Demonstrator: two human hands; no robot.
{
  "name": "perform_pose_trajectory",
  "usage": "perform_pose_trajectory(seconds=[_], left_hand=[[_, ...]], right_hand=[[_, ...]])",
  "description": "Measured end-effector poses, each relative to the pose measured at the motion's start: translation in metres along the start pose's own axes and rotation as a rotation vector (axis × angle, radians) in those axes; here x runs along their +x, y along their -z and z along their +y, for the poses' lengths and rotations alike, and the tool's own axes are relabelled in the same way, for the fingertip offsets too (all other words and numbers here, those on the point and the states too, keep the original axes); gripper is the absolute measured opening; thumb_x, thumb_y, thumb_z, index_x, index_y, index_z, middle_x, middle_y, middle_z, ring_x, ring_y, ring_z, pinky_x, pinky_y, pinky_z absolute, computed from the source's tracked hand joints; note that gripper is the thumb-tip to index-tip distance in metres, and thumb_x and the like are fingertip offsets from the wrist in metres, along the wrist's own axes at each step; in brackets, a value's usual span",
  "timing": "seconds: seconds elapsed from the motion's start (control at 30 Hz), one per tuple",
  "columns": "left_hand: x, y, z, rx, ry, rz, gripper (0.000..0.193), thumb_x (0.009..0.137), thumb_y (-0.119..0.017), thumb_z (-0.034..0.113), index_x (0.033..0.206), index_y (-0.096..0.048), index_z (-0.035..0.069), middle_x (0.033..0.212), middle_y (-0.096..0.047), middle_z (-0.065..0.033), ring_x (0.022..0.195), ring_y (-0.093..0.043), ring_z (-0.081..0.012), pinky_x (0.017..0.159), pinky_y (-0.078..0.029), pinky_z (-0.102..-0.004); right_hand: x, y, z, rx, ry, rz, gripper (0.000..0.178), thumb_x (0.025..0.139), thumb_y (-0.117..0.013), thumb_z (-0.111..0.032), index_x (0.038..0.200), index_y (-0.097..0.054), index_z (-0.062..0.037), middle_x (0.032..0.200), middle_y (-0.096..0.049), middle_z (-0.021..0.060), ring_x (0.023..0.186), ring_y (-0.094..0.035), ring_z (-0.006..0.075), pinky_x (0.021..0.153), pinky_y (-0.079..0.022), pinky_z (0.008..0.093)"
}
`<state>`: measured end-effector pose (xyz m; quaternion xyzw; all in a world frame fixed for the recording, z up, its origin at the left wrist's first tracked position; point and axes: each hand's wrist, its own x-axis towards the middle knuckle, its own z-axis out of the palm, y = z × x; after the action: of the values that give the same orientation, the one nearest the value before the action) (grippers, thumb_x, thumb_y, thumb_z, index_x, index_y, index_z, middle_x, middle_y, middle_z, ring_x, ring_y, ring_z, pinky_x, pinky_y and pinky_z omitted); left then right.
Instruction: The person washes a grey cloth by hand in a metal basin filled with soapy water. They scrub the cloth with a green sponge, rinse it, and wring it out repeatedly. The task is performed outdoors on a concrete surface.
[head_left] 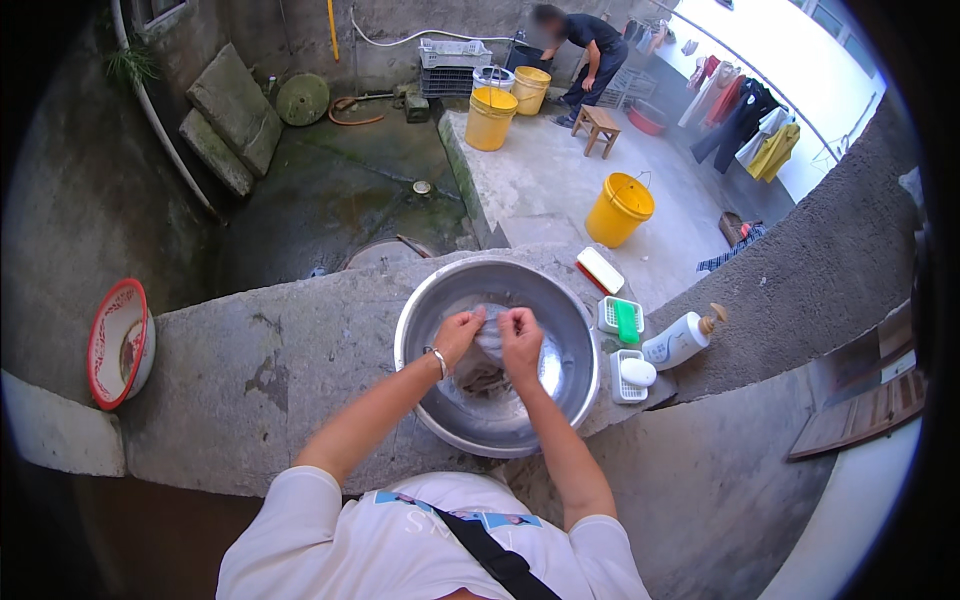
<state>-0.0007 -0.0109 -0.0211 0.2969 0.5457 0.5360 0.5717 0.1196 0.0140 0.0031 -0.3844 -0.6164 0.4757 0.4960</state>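
pinching grey cloth (488, 345) with closed left hand (457, 336) and closed right hand (521, 343), middle of frame. held inside big shiny bowl (568, 345), with green bar (626, 322) and white soap (638, 373) on little trays (624, 396) near right rim. at far left of frame, red-rimmed basin (115, 330).

Grey walls (300, 40) border a dark floor (340, 190) and pale paving (545, 185) with a wooden stool (600, 120) — upper left, perhaps a window (160, 9).

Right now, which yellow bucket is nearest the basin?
The front bucket, alone beyond the basin; the other two yellow buckets stand farther back, near the crates.
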Motion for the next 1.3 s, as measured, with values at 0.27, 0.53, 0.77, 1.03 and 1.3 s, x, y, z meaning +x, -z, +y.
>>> perform_pose_trajectory(seconds=[0.27, 0.53, 0.77, 1.03, 1.3], left_hand=[[-0.012, -0.042, -0.018, -0.227, 0.089, 0.053, 0.038, 0.088, -0.049, 0.036, 0.067, -0.056, 0.005, 0.064, -0.053, 0.0010, 0.060, -0.049, -0.0086, 0.050, -0.039, -0.0277], [-0.013, -0.024, 0.002, -0.239, 0.142, -0.096, 0.038, 0.088, -0.049, 0.040, 0.074, -0.059, 0.006, 0.069, -0.054, 0.0000, 0.066, -0.048, -0.0066, 0.053, -0.039, -0.0259], [0.008, 0.031, 0.014, 0.445, -0.097, -0.372, 0.025, 0.083, -0.060, 0.032, 0.073, -0.058, 0.009, 0.067, -0.050, 0.0041, 0.061, -0.044, -0.0040, 0.055, -0.039, -0.0227], [-0.014, 0.017, 0.018, 0.205, -0.089, -0.356, 0.038, 0.080, -0.060, 0.045, 0.081, -0.059, 0.008, 0.068, -0.052, 0.0004, 0.061, -0.049, -0.0098, 0.057, -0.040, -0.0261], [0.015, -0.025, -0.050, -0.630, 0.098, -0.328, 0.039, 0.087, -0.048, 0.045, 0.066, -0.048, 0.012, 0.064, -0.049, 0.0005, 0.059, -0.047, -0.0109, 0.054, -0.041, -0.0304]], right_hand=[[0.002, -0.003, -0.013, -0.586, 0.203, 0.028, 0.032, 0.088, -0.050, -0.023, 0.066, -0.057, -0.0013, 0.054, -0.051, 0.0180, 0.046, -0.050, 0.0310, 0.046, -0.038, 0.0374], [-0.002, 0.008, 0.002, -0.381, 0.168, -0.061, 0.036, 0.086, -0.055, -0.028, 0.064, -0.053, -0.0003, 0.055, -0.050, 0.0140, 0.050, -0.049, 0.0225, 0.049, -0.038, 0.0328], [-0.003, 0.048, 0.002, -0.504, 0.223, -0.526, 0.022, 0.069, -0.066, -0.005, 0.086, -0.053, -0.0023, 0.085, -0.053, 0.0078, 0.075, -0.053, 0.0190, 0.066, -0.042, 0.0278], [0.005, 0.045, -0.005, 0.001, -0.112, -0.032, 0.010, 0.081, -0.058, -0.007, 0.084, -0.049, -0.0039, 0.085, -0.054, 0.0043, 0.077, -0.049, 0.0075, 0.066, -0.042, 0.0225], [0.001, 0.006, 0.005, -0.480, 0.194, -0.011, 0.016, 0.083, -0.057, -0.016, 0.076, -0.055, -0.0019, 0.064, -0.054, 0.0183, 0.056, -0.052, 0.0330, 0.054, -0.043, 0.0351]])
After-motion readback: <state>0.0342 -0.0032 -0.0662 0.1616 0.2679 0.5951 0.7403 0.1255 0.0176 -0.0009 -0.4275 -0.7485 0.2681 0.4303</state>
